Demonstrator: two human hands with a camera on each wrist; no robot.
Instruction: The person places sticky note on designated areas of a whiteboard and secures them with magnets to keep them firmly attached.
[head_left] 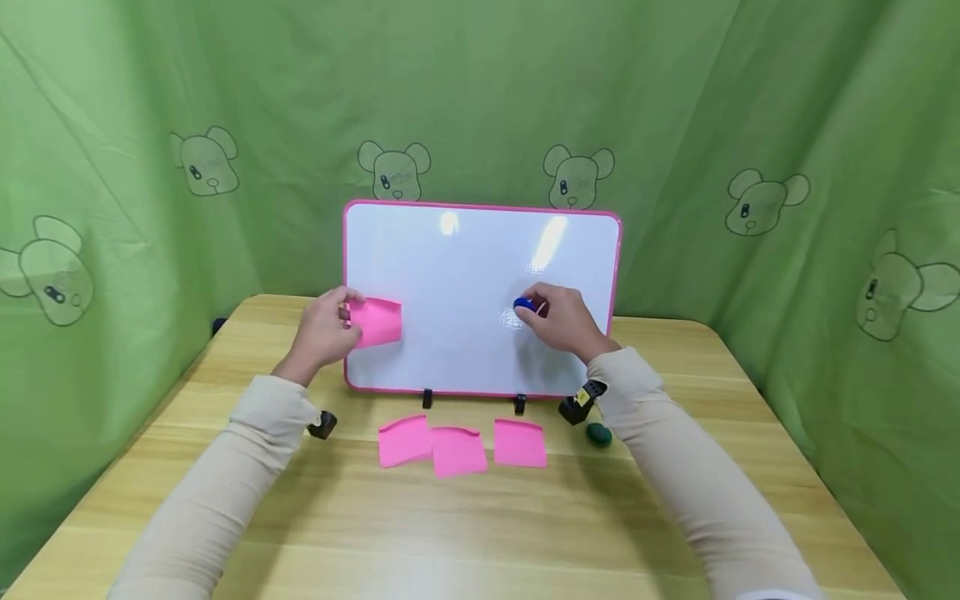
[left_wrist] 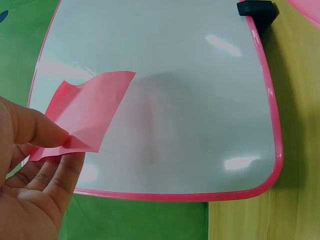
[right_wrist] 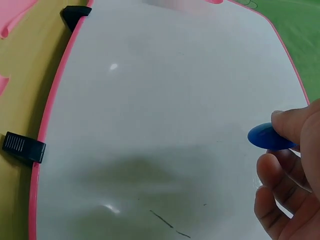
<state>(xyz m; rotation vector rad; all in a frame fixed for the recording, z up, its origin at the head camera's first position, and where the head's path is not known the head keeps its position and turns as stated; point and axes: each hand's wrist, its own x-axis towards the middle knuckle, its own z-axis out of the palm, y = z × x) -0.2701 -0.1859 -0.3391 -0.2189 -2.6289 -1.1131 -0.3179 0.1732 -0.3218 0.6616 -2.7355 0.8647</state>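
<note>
A whiteboard (head_left: 465,275) with a pink frame stands upright on the table. At its left side my left hand (head_left: 324,329) pinches a pink sticky note (head_left: 378,322) between thumb and fingers; in the left wrist view the note (left_wrist: 92,110) bends, its far edge close over the board. My right hand (head_left: 562,318) pinches a blue round magnet (head_left: 524,305) in front of the board's right half. The right wrist view shows the blue magnet (right_wrist: 270,136) between thumb and fingertips, with the other fingers loosely curled.
Three pink sticky notes, a left one (head_left: 405,442), a middle one (head_left: 459,452) and a right one (head_left: 520,443), lie before the board. A green round magnet (head_left: 598,434) lies near the right forearm. Black clips (head_left: 427,398) hold the board's lower edge. Green curtain (head_left: 480,92) surrounds the table.
</note>
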